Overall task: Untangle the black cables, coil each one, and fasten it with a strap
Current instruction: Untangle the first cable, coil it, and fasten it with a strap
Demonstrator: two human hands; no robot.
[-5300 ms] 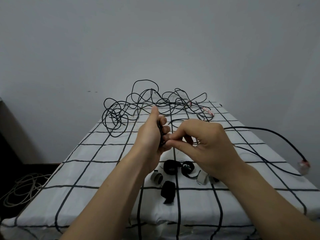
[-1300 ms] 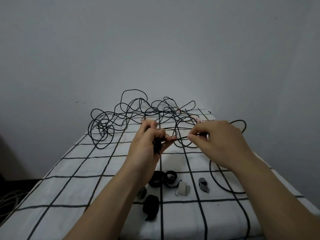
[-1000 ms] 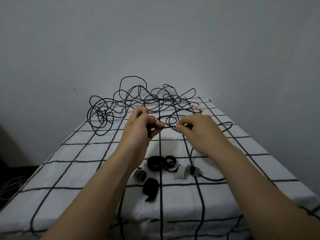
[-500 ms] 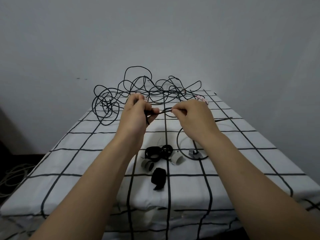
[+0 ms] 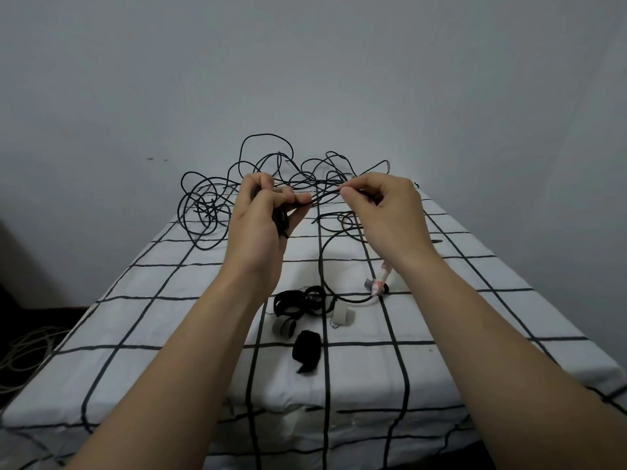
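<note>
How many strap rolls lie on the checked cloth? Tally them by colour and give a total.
Black strap rolls: 3 (two of them touch)
Pale grey strap rolls: 2
Total: 5

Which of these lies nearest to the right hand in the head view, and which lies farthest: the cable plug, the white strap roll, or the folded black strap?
1. cable plug: directly below the wrist of the right hand.
2. white strap roll: left of the plug and closer to the person.
3. folded black strap: further left again, and closest of the three to the person.
</note>
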